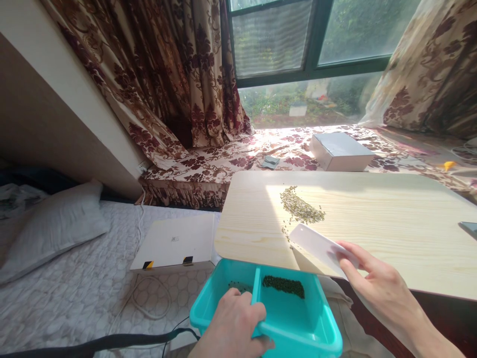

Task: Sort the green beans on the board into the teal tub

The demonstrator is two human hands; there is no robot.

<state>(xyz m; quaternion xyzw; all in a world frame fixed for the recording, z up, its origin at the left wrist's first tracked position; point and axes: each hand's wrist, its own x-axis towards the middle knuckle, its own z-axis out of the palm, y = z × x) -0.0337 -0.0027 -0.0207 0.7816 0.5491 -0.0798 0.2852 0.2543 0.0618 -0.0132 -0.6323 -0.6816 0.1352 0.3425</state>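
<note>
Gripped a flat white plastic-looking strip [316,248] in the right hand [383,281], right of centre: seemingly light, stiff, slick, best pinched at its near end. Had the left hand [234,323] curled over a turquoise two-compartment plastic bin [330,313], lower centre, apparently gripping its divider [257,284]. Spotted small greenish beans [301,208] mid-frame, likely hard, rolling easily.

Head camera: I look forward and down from the person's head.
Near side: left hand [238,318] and right hand [385,281], close below me.
Window [354,30]: ahead, beyond the bench [372,219], farther from me.
</note>
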